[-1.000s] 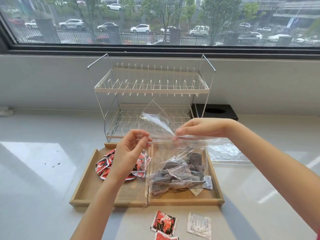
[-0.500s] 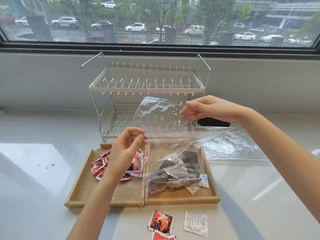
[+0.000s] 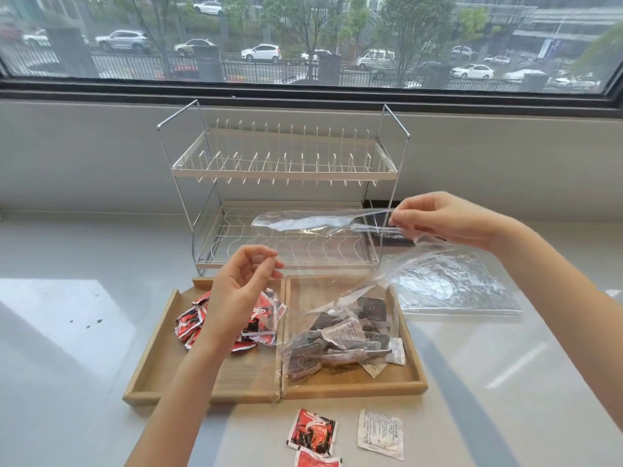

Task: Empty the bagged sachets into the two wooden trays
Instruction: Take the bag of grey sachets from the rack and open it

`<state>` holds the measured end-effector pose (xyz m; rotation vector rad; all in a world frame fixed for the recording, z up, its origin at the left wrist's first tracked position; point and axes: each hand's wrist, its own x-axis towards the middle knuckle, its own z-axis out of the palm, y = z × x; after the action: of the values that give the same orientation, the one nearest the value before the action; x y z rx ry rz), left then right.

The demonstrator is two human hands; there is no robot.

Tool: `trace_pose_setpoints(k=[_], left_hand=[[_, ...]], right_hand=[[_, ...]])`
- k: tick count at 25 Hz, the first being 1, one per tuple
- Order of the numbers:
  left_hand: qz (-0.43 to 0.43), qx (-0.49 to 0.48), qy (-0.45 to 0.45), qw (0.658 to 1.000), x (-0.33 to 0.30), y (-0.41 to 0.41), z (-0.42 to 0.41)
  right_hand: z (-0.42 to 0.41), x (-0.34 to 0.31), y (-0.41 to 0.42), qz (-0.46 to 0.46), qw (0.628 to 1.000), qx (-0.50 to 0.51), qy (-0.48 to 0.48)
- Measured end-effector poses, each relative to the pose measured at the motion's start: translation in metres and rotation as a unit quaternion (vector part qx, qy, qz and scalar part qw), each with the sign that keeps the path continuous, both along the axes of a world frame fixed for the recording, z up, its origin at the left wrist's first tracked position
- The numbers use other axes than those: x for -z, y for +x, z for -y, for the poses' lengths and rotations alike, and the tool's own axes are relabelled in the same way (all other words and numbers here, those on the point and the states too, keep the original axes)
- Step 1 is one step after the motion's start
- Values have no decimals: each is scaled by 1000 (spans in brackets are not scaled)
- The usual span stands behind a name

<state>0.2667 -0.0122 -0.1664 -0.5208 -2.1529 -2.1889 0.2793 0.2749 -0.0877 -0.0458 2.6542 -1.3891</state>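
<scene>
Two wooden trays sit side by side, the left tray [image 3: 148, 358] and the right tray [image 3: 415, 369]. Red sachets [image 3: 192, 320] are piled in the left one. A clear plastic bag [image 3: 323, 224] with several dark sachets [image 3: 337, 342] in it lies with its bottom in the right tray. My right hand [image 3: 435, 220] pinches the far side of the bag's mouth, raised over the rack's lower shelf. Above the left tray, my left hand [image 3: 241, 284] pinches the near side of the mouth between thumb and forefinger.
A two-tier wire dish rack [image 3: 286, 170] stands right behind the trays. An empty clear bag [image 3: 455, 288] lies flat to the right. A red sachet [image 3: 312, 433], a second red one [image 3: 317, 461] and a white sachet [image 3: 381, 438] lie loose on the counter in front.
My right hand has gone up and to the right with the bag's far edge, pulling the mouth wide. My left hand has stayed over the left tray.
</scene>
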Motion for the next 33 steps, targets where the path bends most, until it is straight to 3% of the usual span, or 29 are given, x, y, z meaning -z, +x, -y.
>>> trace_pose_setpoints(k=[4, 8, 12, 14, 17, 20, 22, 30, 33], left_hand=[[-3, -5, -5, 1000, -1, -2, 1], [-10, -10, -14, 1000, -1, -5, 1], [-14, -17, -19, 1000, 1, -6, 2], [-14, -18, -22, 999, 2, -7, 2], [-15, -21, -24, 999, 3, -9, 2], [-14, -21, -26, 999, 5, -12, 0], [-12, -20, -29, 999, 7, -13, 0], [38, -18, -31, 999, 30, -8, 2], [90, -28, -101, 990, 64, -3, 5]], right_hand=[[10, -32, 4, -110, 993, 26, 40], [15, -44, 2, -249, 963, 45, 96], [9, -24, -2, -374, 909, 184, -16], [2, 8, -2, -340, 904, 247, -80], [4, 68, 9, -183, 935, 258, -157], [21, 121, 28, -32, 966, 216, -139], [33, 150, 37, 22, 975, 194, -107], [51, 199, 39, 11, 980, 196, -22], [54, 208, 40, -22, 982, 185, 39]])
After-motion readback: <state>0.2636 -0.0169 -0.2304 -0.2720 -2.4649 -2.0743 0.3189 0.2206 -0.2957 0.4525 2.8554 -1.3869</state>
